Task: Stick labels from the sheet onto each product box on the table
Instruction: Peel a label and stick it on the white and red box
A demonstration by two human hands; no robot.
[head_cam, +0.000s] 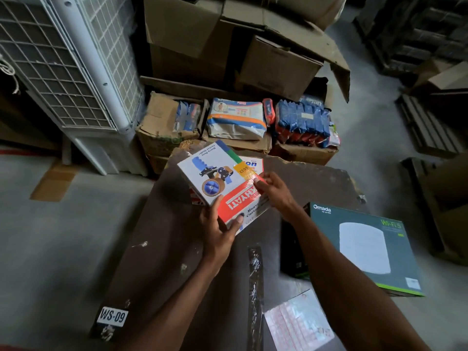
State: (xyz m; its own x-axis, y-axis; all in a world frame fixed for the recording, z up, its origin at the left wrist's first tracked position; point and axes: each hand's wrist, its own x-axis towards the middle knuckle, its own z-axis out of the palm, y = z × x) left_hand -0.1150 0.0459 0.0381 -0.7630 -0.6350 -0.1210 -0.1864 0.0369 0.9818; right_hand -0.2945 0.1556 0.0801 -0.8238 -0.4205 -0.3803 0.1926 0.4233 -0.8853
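Note:
A white, red and yellow carton-sealer box (215, 178) is held tilted above the dark brown table (177, 249). My left hand (219, 233) grips its near corner, thumb on the red band. My right hand (274, 191) presses its fingertips on the box's right edge, beside the yellow patch. Under it lies another box (253, 163), partly hidden. A dark green Omada Wi-Fi box (364, 247) lies at the table's right. The label sheet (298, 323) lies at the near edge, partly under my right forearm.
A strip of dark tape (255, 287) runs along the table, and a WS-09 tag (112, 317) marks its near left corner. Cartons of packaged goods (235, 120) stand beyond the table. A white air cooler (76, 72) stands at the left.

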